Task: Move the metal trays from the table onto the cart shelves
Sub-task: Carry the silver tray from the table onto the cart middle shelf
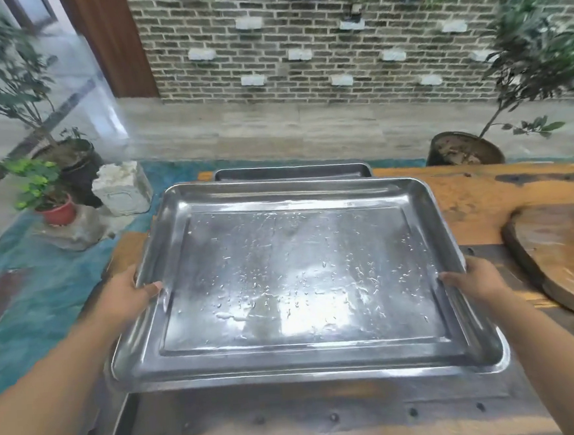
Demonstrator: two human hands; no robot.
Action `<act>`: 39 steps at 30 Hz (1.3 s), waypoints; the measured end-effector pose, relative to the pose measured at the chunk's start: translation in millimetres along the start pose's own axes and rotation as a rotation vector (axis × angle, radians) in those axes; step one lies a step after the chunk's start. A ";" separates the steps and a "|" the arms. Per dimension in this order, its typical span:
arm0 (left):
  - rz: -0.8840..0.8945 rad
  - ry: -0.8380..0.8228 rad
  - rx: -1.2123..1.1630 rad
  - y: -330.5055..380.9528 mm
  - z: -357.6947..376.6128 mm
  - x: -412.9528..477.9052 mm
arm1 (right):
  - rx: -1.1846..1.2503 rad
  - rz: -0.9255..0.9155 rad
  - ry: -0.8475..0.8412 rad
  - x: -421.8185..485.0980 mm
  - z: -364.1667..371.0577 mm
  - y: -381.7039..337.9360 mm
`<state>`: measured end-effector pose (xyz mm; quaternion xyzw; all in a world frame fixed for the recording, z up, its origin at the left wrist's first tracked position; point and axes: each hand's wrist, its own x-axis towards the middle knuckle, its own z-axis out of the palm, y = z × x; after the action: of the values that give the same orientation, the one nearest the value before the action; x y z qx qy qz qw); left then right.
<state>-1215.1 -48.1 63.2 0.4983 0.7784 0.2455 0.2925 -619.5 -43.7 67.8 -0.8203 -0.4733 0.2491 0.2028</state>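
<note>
Two hands grip one large metal tray [297, 275] by its short sides, seen from the head camera above a wooden worktop [483, 198]; the left hand [127, 295] is clamped on the tray's left rim, thumb lying over the edge and fingers hidden beneath; the right hand [477, 278] is clamped on the right rim in the same way, thumb on top. The tray is shiny and rectangular with rounded corners, its flat bottom beaded with water drops and bright with reflected light; whether it is lifted clear or still rests on what lies under it cannot be told. Another tray's rim [496, 358] shows just under its near and right edges; a further tray [292, 173] lies behind it at the far edge of the worktop, only its far rim visible. A round wooden board [563, 257] sits on the worktop to the right, well apart from the right hand. Beyond the worktop stand a brick wall [299, 38], a potted tree [469, 149] at right, a small plant in a red pot [58, 211] and a pale stone block [122, 189] at left, on a blue-green floor [44, 288].
</note>
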 end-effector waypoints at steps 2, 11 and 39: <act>0.014 0.006 -0.078 3.1 -9.7 8.8 | 0.027 -0.014 0.024 1.0 -7.3 -14.9; 0.067 0.067 -0.187 27.5 -50.0 31.8 | 0.118 -0.017 0.027 1.8 -34.2 -72.1; -0.571 0.624 -0.176 -130.8 -106.9 -286.0 | -0.038 -0.607 -0.513 -23.4 131.6 -251.5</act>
<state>-1277.6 -370.7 111.0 0.1377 0.9122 0.3593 0.1406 -878.4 66.7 111.4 -0.5580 -0.7339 0.3658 0.1274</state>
